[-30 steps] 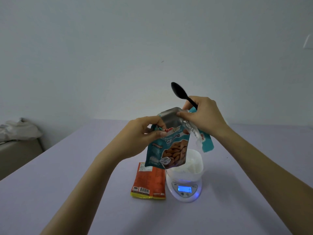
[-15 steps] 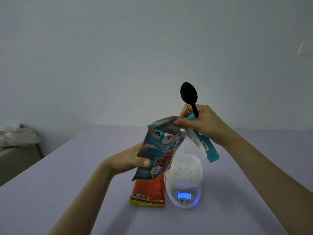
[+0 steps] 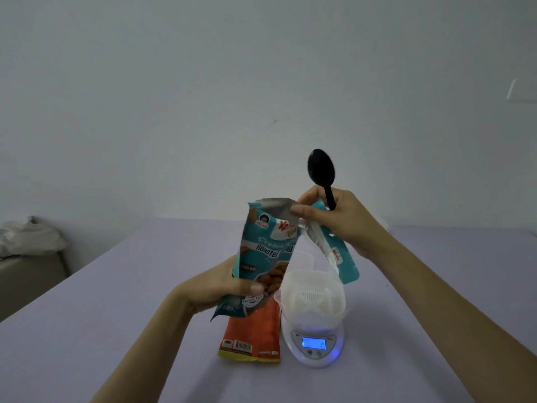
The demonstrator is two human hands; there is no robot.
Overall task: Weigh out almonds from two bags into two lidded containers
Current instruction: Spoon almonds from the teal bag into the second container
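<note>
My left hand (image 3: pixel 220 289) grips the teal almond bag (image 3: pixel 261 257) low on its side, holding it up above the tabletop (image 3: pixel 116 315). My right hand (image 3: pixel 340 225) pinches the bag's opened top edge and also holds the black spoon (image 3: pixel 321 170), bowl upward. The bag's lower corner hangs over the orange bag (image 3: pixel 252 333), which lies flat just beside the scale (image 3: pixel 313 344). The white container (image 3: pixel 312 298) sits on the scale, midway between the tabletop's side edges and well apart from both.
</note>
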